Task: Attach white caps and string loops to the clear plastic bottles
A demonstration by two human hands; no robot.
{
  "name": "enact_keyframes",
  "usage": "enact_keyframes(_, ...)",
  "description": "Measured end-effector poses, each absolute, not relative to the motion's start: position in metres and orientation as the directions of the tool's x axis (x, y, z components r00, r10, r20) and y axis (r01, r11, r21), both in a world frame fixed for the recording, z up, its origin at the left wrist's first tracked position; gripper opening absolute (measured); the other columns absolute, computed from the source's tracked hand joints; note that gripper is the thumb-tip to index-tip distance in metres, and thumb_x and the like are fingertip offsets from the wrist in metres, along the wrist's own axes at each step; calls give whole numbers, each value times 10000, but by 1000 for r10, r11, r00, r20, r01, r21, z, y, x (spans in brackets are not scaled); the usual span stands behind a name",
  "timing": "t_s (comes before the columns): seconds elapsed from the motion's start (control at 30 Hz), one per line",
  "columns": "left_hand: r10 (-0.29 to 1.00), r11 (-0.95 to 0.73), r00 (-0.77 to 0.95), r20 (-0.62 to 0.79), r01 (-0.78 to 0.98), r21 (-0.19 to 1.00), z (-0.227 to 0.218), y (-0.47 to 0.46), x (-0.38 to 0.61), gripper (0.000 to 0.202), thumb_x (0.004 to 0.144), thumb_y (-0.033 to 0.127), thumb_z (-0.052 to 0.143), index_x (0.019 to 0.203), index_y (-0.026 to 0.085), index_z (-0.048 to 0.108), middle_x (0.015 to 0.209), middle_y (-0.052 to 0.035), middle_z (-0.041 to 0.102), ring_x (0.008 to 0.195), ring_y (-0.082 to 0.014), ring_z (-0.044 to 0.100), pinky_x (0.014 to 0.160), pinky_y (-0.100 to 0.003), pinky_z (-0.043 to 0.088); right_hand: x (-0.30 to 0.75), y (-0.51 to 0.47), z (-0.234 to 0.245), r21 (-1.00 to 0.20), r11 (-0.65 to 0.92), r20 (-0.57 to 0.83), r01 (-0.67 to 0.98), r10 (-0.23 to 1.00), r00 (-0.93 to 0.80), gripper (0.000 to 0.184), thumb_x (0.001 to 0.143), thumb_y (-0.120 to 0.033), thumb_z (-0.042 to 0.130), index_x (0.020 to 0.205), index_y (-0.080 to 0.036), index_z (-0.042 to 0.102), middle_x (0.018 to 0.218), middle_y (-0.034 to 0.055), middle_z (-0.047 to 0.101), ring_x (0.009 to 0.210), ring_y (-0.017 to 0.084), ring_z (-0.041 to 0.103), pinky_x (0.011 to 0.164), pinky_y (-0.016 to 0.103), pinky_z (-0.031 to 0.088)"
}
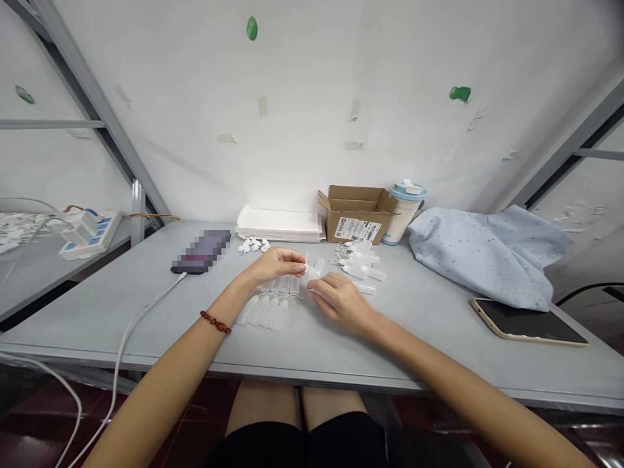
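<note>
Near the middle of the table in the head view, my left hand (283, 262) pinches a small translucent plastic bottle (311, 272) by its white tip end. Close on its right is my right hand (344, 301), palm down, with loosely curved fingers and the thumb apart. Its fingertips are beside the bottle; whether they touch it I cannot tell. Below my left hand lie several translucent bottles (266, 312) in rows, partly hidden by the hand. More bottles (363, 266) with thin tips lie beyond my right hand. Several small white caps (253, 246) sit behind my left wrist.
At the back stand a white stack of sheets (280, 224), an open cardboard box (358, 221) and a lidded cup (402, 214). A blue cloth (487, 253) and a phone (529, 322) are at right. Another phone (199, 252) with a white cable (131, 328) lies left.
</note>
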State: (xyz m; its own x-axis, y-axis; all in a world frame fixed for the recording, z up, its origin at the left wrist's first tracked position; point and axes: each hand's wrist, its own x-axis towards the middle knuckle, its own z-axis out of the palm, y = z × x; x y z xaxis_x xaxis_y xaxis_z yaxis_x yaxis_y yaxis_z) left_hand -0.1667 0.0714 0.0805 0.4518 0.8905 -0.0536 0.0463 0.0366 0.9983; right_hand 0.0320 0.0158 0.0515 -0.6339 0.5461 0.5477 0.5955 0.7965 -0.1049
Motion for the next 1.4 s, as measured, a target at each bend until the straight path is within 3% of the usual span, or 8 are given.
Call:
enact_keyframes(0.2,870,32,493,4,-66,997,78,72,-167,262,643,269,773,846,123,694,778,-32,655,713,-117,587,785,-312,463,32,16,50,-126,799,528,588,556,-642,201,916,-213,400,953,-159,589,744,70,601,701,169,516,664,280,342)
enact_keyframes(0.43,847,25,532,-13,-16,1000,82,69,-167,213,664,246,758,828,127,692,778,-26,644,701,-107,571,754,-294,462,33,15,52,-218,799,486,561,587,-648,217,879,-165,370,953,-161,574,778,75,607,726,180,518,692,301,346)
enact_keyframes(0.6,828,-8,561,2,8,1000,82,68,-167,195,659,242,756,802,126,693,792,-34,641,722,-117,564,737,-290,461,34,13,62,-536,697,417,476,709,-569,181,835,-144,380,912,-191,536,754,23,572,677,151,480,670,280,350)
enact_keyframes(0.73,826,-42,564,24,19,999,80,70,-167,201,661,252,753,811,132,694,830,-39,637,729,-116,556,731,-288,459,35,14,66,-833,462,277,306,826,-491,153,846,-184,363,871,-207,512,682,-22,506,636,126,449,641,263,345)
enact_keyframes(0.87,828,-58,559,38,19,998,80,70,-167,201,656,254,756,804,138,685,834,-32,626,723,-118,559,719,-293,459,33,18,66,-987,162,140,13,890,-435,83,821,-231,403,854,-216,478,632,-36,482,644,130,452,658,278,358)
enact_keyframes(0.97,834,-73,549,61,0,997,79,70,-167,211,652,249,757,816,140,681,868,-35,626,735,-120,564,730,-298,457,32,21,65,-976,-99,-4,-195,899,-437,94,781,-270,478,858,-223,448,600,-42,499,598,128,455,620,273,363)
enact_keyframes(1.07,835,-75,545,69,-11,997,78,70,-167,234,645,243,762,840,143,679,922,-48,633,760,-127,568,745,-302,452,33,25,62,-924,-232,-63,-304,876,-478,146,752,-277,540,847,-217,447,603,-28,533,563,124,468,588,261,366)
enact_keyframes(1.4,832,-42,554,39,-8,999,78,70,-166,234,691,313,735,836,134,690,903,-64,650,807,-144,581,798,-303,450,35,26,63,-881,-297,-76,-368,857,-510,136,779,-267,551,839,-201,448,605,-25,532,547,114,480,576,250,366)
